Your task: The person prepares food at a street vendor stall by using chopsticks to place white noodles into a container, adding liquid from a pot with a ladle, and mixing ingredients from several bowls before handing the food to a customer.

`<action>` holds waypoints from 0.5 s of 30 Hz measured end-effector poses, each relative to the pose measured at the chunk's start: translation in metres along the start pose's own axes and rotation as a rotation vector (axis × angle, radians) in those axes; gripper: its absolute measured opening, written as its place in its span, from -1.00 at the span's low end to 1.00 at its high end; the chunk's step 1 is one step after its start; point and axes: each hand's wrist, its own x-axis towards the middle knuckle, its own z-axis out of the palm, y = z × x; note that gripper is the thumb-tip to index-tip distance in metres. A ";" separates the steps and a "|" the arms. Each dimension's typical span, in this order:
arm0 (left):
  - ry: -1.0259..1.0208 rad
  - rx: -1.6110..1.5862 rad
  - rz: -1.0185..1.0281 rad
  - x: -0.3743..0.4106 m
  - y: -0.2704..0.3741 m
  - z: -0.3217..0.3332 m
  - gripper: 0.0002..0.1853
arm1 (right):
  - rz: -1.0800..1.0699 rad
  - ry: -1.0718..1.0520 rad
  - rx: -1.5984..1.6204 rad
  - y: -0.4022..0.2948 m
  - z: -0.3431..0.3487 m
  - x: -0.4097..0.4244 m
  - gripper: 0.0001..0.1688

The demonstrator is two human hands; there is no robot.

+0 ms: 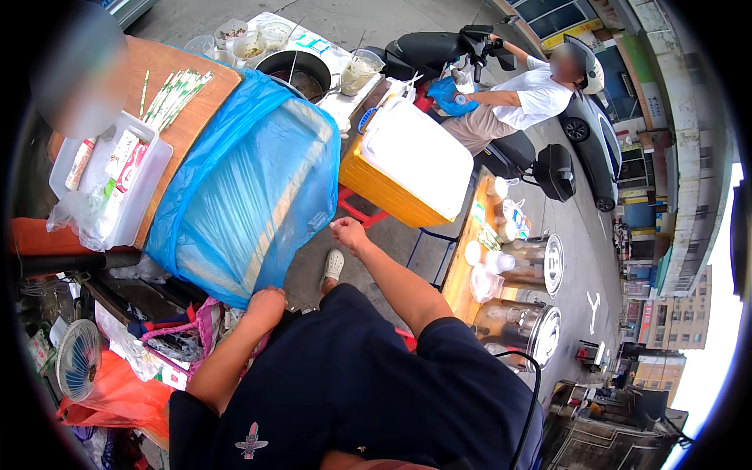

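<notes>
Before me lies a large blue plastic sheet (252, 182), draped over a box-like container whose pale rim shows through it. My left hand (267, 306) is closed on the near edge of the sheet, at its lower corner. At the sheet's right corner, my right hand (349, 233) has its fingers bent together; whether they pinch the thin plastic there is too small to tell. A yellow cooler box (382, 188) with a white lid (417, 155) stands beyond my right hand, above a red plastic stool (361, 211).
Left of the sheet, a wooden board (188, 123) bears wrapped straws (176, 97) and a plastic bin (150, 194). A dark pot (296, 73) stands behind. A person (529, 94) sits on a scooter (511, 147). Steel drums (531, 264) stand at a wooden table (461, 264); a fan (78, 359) is lower left.
</notes>
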 end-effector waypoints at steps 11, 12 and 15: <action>-0.346 0.008 -0.171 0.045 0.030 -0.024 -0.64 | -0.114 0.298 -0.423 0.050 -0.168 0.044 -0.61; -0.359 0.014 -0.202 0.052 0.040 -0.031 -0.64 | -0.195 0.380 -0.511 0.050 -0.188 0.051 -0.58; -0.361 -0.024 -0.260 0.077 0.077 -0.050 -0.65 | -0.353 0.515 -0.565 0.056 -0.256 0.076 -0.54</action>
